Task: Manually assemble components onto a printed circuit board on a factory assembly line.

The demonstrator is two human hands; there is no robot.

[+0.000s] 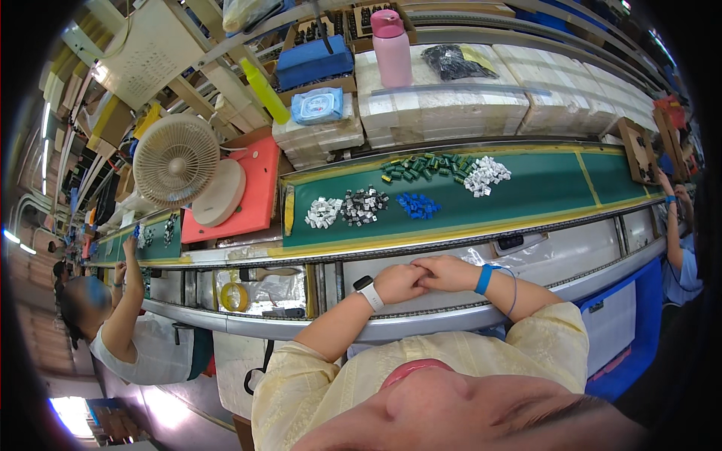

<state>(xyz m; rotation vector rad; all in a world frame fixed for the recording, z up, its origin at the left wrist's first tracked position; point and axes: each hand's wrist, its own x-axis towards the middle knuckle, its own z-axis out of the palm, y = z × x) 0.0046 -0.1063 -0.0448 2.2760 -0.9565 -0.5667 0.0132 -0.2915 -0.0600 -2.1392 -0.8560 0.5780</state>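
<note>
My left hand (397,284), with a white watch at its wrist, meets my right hand (451,273), which wears a blue wristband, in front of the green work surface. Both hands are closed and folded together, fingers against fingers, and no part shows in them. Beyond them on the green mat (526,197) lie small piles: white pieces (323,213), black-and-white pieces (365,206), blue pieces (418,205), green pieces (429,167) and more white pieces (487,176). My hands touch none of the piles.
A metal rail (481,301) runs along the near edge. Behind the mat stand foam blocks (444,113) with a pink bottle (392,60) and a wipes pack (317,105). A fan (177,161) stands at left on a red board (263,180). Co-workers sit on both sides.
</note>
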